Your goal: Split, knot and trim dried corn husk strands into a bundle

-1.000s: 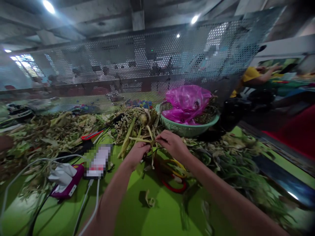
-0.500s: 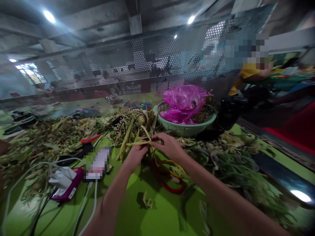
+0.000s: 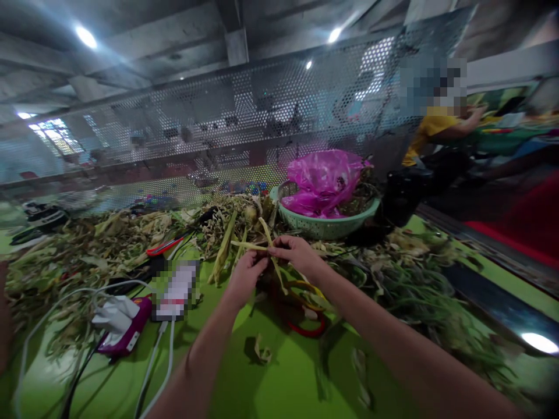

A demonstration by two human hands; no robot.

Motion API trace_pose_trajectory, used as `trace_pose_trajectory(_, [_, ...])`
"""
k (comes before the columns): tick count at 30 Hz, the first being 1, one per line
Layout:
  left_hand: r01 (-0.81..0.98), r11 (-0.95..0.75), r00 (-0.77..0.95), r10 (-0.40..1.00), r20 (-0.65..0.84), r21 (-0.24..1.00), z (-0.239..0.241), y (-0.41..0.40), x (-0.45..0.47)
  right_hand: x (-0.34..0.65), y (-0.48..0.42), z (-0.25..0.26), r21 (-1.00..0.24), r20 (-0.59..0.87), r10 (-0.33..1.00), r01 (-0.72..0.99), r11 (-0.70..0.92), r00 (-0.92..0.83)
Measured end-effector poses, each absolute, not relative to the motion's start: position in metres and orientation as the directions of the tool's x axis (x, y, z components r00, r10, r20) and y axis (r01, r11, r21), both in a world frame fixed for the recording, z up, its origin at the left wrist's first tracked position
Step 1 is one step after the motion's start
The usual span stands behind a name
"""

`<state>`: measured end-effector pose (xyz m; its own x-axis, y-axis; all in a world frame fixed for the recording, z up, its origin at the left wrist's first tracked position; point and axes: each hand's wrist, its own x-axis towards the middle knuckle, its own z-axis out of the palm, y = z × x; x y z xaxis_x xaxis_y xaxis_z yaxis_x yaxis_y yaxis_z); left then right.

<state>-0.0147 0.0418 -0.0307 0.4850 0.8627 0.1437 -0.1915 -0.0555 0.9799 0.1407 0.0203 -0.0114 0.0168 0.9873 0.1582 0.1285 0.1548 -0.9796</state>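
Pale yellow dried leaf strips (image 3: 245, 245) cross each other at my fingertips, above the green table (image 3: 244, 366). My right hand (image 3: 300, 256) is closed, pinching them where they cross; one strip end points up and another hangs down past the fingers. Close by on the left, my left hand (image 3: 243, 278) is also closed, thumb against fingers at the lower side of the same strips. Its grip is partly hidden. Beneath my hands lie a red ring (image 3: 312, 333) and a yellow band (image 3: 308, 285). A wider dried leaf (image 3: 225, 250) leans left of my hands.
Dried leaves (image 3: 109, 238) heap along the left and greener ones (image 3: 410, 285) on the right. A green basket (image 3: 332, 228) holds a purple plastic bag (image 3: 323, 177). Scissors (image 3: 166, 247), a phone (image 3: 178, 288) and a power strip (image 3: 131, 334) with cables lie left. A person (image 3: 437, 131) sits beyond.
The crossed strips have turned: one now hangs down below my right hand. My left hand has shifted slightly left, and my right hand stays almost where it was.
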Motion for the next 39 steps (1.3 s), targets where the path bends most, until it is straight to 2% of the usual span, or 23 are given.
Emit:
trace_pose_trajectory(6, [-0.226, 0.125, 0.497, 0.868, 0.004, 0.966, -0.017, 0.04, -0.024, 0.146, 0.023, -0.014, -0.892, 0.312, 0.945, 0.312, 0.327, -0.099])
trace_pose_trajectory(9, [-0.192, 0.075, 0.48, 0.877, 0.027, 0.979, -0.016, 0.043, -0.026, 0.144, 0.023, -0.017, -0.831, 0.379, 0.919, 0.399, 0.388, -0.107])
trace_pose_trajectory(14, [-0.074, -0.019, 0.434, 0.899, 0.049, 0.997, -0.023, 0.048, -0.028, 0.14, 0.017, -0.015, -0.718, 0.441, 0.894, 0.568, 0.403, -0.078])
trace_pose_trajectory(18, [-0.024, -0.059, 0.38, 0.923, 0.063, 0.998, -0.028, 0.051, -0.028, 0.137, 0.014, -0.011, -0.674, 0.46, 0.885, 0.619, 0.403, -0.074])
trace_pose_trajectory(21, [-0.081, -0.03, 0.367, 0.929, 0.058, 0.996, -0.029, 0.05, -0.025, 0.138, 0.017, -0.013, -0.709, 0.448, 0.89, 0.573, 0.412, -0.086])
trace_pose_trajectory(25, [-0.184, 0.08, 0.398, 0.917, 0.0, 0.98, -0.028, 0.047, -0.021, 0.144, 0.024, -0.015, -0.789, 0.411, 0.893, 0.419, 0.449, -0.183])
trace_pose_trajectory(28, [-0.217, 0.137, 0.45, 0.893, -0.025, 0.966, -0.026, 0.045, -0.021, 0.146, 0.023, -0.012, -0.844, 0.366, 0.913, 0.349, 0.407, -0.179])
trace_pose_trajectory(33, [-0.159, 0.135, 0.444, 0.895, -0.051, 0.978, -0.021, 0.041, -0.025, 0.14, 0.018, -0.006, -0.955, 0.216, 0.971, 0.184, 0.232, -0.1])
trace_pose_trajectory(36, [-0.116, 0.09, 0.436, 0.899, -0.031, 0.989, -0.019, 0.04, -0.026, 0.138, 0.018, -0.006, -0.962, 0.234, 0.972, 0.136, 0.235, -0.024])
trace_pose_trajectory(39, [-0.089, 0.096, 0.471, 0.881, -0.043, 0.991, -0.018, 0.038, -0.025, 0.138, 0.019, -0.006, -0.957, 0.241, 0.971, 0.165, 0.237, 0.0])
